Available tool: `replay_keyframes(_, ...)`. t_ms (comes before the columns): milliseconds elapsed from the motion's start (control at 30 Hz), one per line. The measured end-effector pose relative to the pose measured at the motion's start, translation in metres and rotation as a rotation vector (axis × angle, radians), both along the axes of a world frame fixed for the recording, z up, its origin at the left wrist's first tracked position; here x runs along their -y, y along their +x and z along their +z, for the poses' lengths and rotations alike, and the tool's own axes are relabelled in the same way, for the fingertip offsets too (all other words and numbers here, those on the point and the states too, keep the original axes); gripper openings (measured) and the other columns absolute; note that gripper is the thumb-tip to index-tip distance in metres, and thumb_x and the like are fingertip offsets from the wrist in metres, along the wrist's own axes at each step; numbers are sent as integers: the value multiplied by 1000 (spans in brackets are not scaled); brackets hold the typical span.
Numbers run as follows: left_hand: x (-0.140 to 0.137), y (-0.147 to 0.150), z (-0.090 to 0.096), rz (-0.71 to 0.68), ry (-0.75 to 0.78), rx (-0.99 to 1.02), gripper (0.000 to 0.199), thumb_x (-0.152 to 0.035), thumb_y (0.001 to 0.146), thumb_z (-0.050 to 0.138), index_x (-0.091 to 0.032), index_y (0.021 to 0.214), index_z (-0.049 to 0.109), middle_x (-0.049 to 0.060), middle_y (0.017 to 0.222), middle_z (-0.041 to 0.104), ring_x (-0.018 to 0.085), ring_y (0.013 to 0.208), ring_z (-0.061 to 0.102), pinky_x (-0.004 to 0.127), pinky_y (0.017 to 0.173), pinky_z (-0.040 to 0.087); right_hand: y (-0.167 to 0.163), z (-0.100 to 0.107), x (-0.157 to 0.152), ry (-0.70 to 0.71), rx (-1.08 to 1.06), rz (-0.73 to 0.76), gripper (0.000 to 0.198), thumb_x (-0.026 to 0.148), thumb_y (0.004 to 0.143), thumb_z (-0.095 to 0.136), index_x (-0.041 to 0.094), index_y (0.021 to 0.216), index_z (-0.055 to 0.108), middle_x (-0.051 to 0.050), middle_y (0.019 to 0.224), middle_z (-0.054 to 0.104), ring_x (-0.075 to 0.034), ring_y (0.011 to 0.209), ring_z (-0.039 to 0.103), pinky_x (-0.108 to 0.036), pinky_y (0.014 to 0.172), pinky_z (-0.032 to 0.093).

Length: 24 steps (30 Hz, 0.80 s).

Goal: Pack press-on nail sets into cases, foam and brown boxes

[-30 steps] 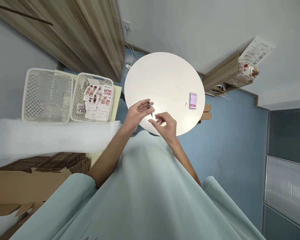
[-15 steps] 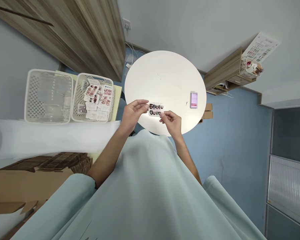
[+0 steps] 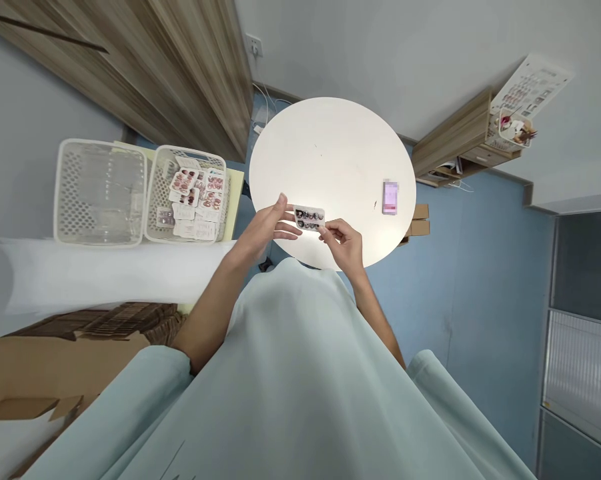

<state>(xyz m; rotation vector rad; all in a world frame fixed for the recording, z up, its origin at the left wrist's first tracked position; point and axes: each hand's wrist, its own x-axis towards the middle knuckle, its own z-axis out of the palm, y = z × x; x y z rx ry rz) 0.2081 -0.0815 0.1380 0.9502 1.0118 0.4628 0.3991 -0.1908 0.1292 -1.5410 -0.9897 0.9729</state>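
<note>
A small clear pack of dark press-on nails (image 3: 309, 217), set in two rows, is held over the near part of the round white table (image 3: 330, 147). My right hand (image 3: 345, 244) pinches its lower right corner between thumb and fingers. At the pack's left edge, my left hand (image 3: 265, 230) has its fingers spread and its thumb raised; some fingertips lie close to or behind the edge, and whether they touch it I cannot tell.
A phone (image 3: 389, 198) lies at the table's right side. To the left stand a white basket filled with nail packs and cards (image 3: 196, 207) and another white basket (image 3: 59, 193). White wrapping sheets (image 3: 110, 273) and a cardboard box (image 3: 65, 367) are nearer me.
My left hand has let go of the pack's left edge and spread its fingers. The pack has tilted and shifted slightly left, still in my right hand.
</note>
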Motion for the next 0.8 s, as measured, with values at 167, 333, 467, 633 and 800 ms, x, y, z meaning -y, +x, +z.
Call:
replay_keyframes(167, -1, -5, 6, -173, -36, -56, 86, -100, 80, 69, -17, 101, 80, 21, 104, 85, 36, 98, 83, 44, 83, 68, 3, 1, 4, 61, 128, 50, 46, 70, 101, 74, 26, 91, 77, -4, 93, 74, -20, 83, 72, -37, 81, 64)
replay_keyframes(333, 5, -4, 12, -196, -36, -66, 84, -95, 78, 76, -16, 105, 84, 22, 107, 86, 36, 101, 82, 45, 87, 69, 3, -1, 7, 79, 151, 78, 44, 68, 104, 71, 25, 92, 77, -5, 94, 74, -19, 84, 71, -36, 80, 63)
replay_keyframes(467, 8, -3, 6, -153, -77, -27, 85, -95, 80, 75, -15, 108, 85, 22, 104, 85, 36, 97, 83, 45, 82, 69, 3, 1, 9, 77, 118, 78, 41, 65, 103, 73, 26, 93, 79, -5, 96, 73, -19, 84, 72, -37, 81, 63)
replay_keyframes(633, 8, -4, -2, -89, -78, 56, 75, -85, 81, 84, -15, 110, 87, 20, 99, 85, 35, 91, 83, 46, 82, 70, 3, 5, 10, -5, 96, 74, 45, 72, 99, 74, 28, 95, 80, -5, 102, 74, -20, 86, 73, -39, 84, 65)
replay_keyframes(800, 9, -8, 1, -88, -6, 122, 72, -77, 79, 92, -17, 118, 87, 19, 113, 85, 32, 99, 83, 49, 97, 68, 4, 5, 9, -71, -18, 27, 54, 79, 90, 80, 29, 112, 81, -3, 104, 76, -18, 84, 74, -37, 85, 65)
